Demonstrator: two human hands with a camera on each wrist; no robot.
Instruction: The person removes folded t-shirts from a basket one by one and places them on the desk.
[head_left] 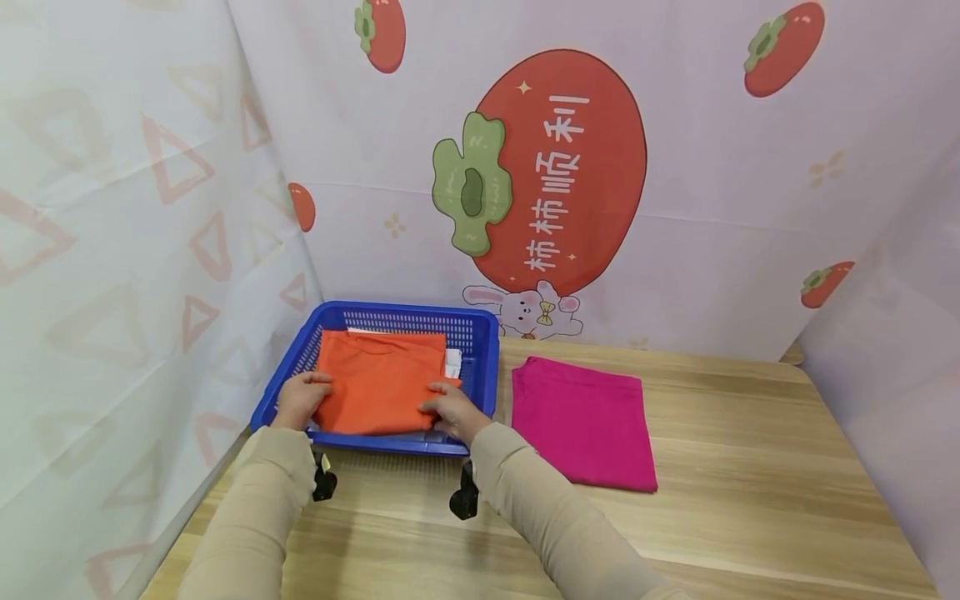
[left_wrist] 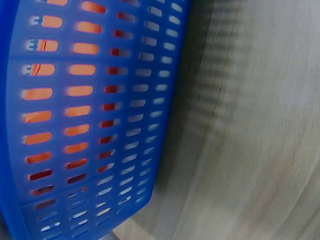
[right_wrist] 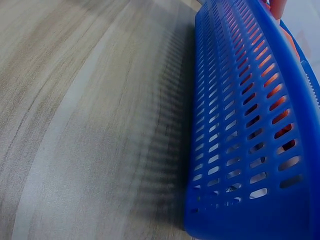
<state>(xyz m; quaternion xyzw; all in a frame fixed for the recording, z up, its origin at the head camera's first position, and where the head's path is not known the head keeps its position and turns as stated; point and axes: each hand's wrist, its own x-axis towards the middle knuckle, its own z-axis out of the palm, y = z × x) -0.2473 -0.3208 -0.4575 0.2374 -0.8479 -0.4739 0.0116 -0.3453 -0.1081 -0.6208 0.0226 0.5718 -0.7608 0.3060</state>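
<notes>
In the head view, a folded orange T-shirt lies in a blue plastic basket, on top of some white cloth. My left hand grips the shirt's left edge. At its right edge, the fingers of my right hand pinch the fabric. Both wrists pass over the basket's near rim. The left wrist view shows the perforated basket wall with orange fabric behind the slots. From the right wrist, the same wall appears, and a fingertip shows over the rim.
A folded magenta cloth lies flat on the wooden table, right of the basket. Printed fabric hangs behind and along the left side. The basket stands close to the left and back hangings.
</notes>
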